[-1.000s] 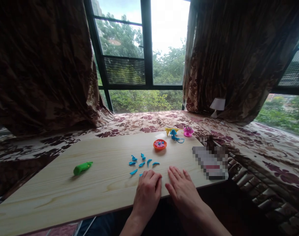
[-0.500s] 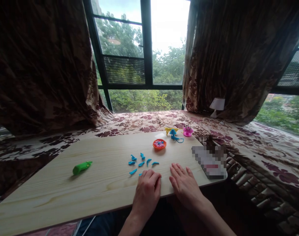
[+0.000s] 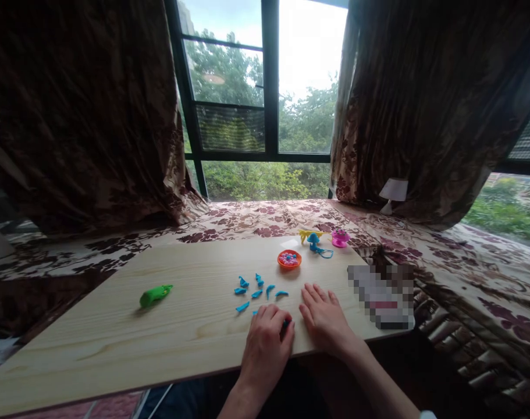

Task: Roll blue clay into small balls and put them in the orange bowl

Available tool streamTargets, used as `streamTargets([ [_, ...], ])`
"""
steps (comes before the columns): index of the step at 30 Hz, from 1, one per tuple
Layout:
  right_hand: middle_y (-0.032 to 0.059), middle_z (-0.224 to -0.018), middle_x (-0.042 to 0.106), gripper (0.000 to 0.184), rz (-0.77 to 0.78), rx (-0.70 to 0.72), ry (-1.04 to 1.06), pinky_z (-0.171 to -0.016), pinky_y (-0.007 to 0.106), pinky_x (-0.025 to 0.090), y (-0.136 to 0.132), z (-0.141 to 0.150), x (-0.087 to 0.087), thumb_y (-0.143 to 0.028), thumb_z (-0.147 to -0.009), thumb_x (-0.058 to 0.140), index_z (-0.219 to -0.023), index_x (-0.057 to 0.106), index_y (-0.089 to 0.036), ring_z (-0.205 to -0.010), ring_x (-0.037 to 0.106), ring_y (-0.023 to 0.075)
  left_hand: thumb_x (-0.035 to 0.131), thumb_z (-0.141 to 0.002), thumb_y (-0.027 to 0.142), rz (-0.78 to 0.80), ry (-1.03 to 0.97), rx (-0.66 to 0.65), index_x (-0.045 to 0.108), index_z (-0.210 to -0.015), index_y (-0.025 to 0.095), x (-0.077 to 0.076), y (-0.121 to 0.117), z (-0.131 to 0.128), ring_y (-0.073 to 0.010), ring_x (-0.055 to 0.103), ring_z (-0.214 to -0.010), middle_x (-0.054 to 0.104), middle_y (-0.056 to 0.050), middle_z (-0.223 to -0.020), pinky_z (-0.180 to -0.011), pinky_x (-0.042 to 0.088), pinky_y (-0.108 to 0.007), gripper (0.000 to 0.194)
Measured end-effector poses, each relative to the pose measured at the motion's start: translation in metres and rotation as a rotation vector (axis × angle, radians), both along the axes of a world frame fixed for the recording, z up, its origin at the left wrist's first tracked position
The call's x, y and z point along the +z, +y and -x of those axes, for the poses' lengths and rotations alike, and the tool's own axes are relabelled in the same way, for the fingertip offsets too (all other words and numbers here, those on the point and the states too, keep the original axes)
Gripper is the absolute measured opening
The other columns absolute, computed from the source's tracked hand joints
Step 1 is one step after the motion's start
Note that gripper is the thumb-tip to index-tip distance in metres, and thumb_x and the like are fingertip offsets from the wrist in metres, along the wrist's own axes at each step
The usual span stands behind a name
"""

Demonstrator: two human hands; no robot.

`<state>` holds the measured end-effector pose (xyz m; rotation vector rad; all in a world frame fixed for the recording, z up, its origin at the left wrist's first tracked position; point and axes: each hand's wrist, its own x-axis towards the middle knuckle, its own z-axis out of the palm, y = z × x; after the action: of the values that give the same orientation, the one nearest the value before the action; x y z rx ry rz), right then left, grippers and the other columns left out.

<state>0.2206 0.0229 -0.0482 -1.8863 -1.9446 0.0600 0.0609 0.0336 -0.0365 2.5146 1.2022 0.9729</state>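
Note:
My left hand [image 3: 267, 334] rests near the table's front edge with its fingers curled. A small dark spot shows between thumb and forefinger; I cannot make out what it is. Flat on the tabletop, palm down and fingers out, lies my right hand [image 3: 323, 314], holding nothing. Just beyond the left hand are several small blue clay-like pieces [image 3: 256, 294], one partly hidden by its fingers. Farther back sits an orange bowl [image 3: 290, 267] of pink and blue balls [image 3: 288, 258].
The wooden table [image 3: 195, 326] carries a green tube-shaped object [image 3: 155, 295] at left. At its back right stand a blue mushroom-shaped figure [image 3: 312, 240], a yellow piece [image 3: 305, 234] and a pink figure [image 3: 340, 237]. A pixelated item [image 3: 382, 294] lies right; a lamp [image 3: 394, 191] stands behind.
The view has shifted slightly, so the scene sits farther right. My left thumb and forefinger have parted a little, showing a dark spot between them. The right hand stays flat.

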Motion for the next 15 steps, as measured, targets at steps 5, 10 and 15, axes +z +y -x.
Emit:
streamTargets([
  [5, 0.0089, -0.127, 0.048, 0.042, -0.064, 0.015, 0.132, -0.098, 0.039, 0.031, 0.032, -0.037, 0.019, -0.035, -0.091, 0.028, -0.125, 0.046, -0.016, -0.119, 0.041, 0.0191, 0.043, -0.081, 0.016, 0.004, -0.05, -0.002, 0.052, -0.076, 0.022, -0.003, 0.003, 0.001, -0.0191, 0.049, -0.082, 0.054, -0.002, -0.079, -0.074, 0.039, -0.035, 0.012],
  [10, 0.0066, -0.118, 0.055, 0.038, -0.163, 0.035, 0.294, -0.092, 0.029, 0.039, -0.017, -0.022, 0.019, -0.031, -0.092, 0.027, -0.119, 0.051, -0.018, -0.109, 0.049, 0.0153, 0.042, -0.08, 0.014, 0.074, -0.139, -0.044, 0.053, -0.08, 0.023, -0.002, 0.002, 0.001, -0.0174, 0.051, -0.081, 0.057, -0.001, -0.079, -0.075, 0.04, -0.033, 0.014],
  [15, 0.0028, -0.099, 0.062, 0.026, -0.205, 0.232, 0.489, -0.079, 0.025, 0.046, -0.031, 0.021, 0.011, -0.017, -0.083, 0.043, -0.1, 0.062, -0.022, -0.09, 0.058, 0.0147, 0.044, -0.079, 0.014, 0.084, -0.148, -0.065, 0.057, -0.08, 0.024, -0.001, 0.001, 0.002, -0.0181, 0.052, -0.082, 0.059, -0.002, -0.081, -0.074, 0.042, -0.033, 0.016],
])
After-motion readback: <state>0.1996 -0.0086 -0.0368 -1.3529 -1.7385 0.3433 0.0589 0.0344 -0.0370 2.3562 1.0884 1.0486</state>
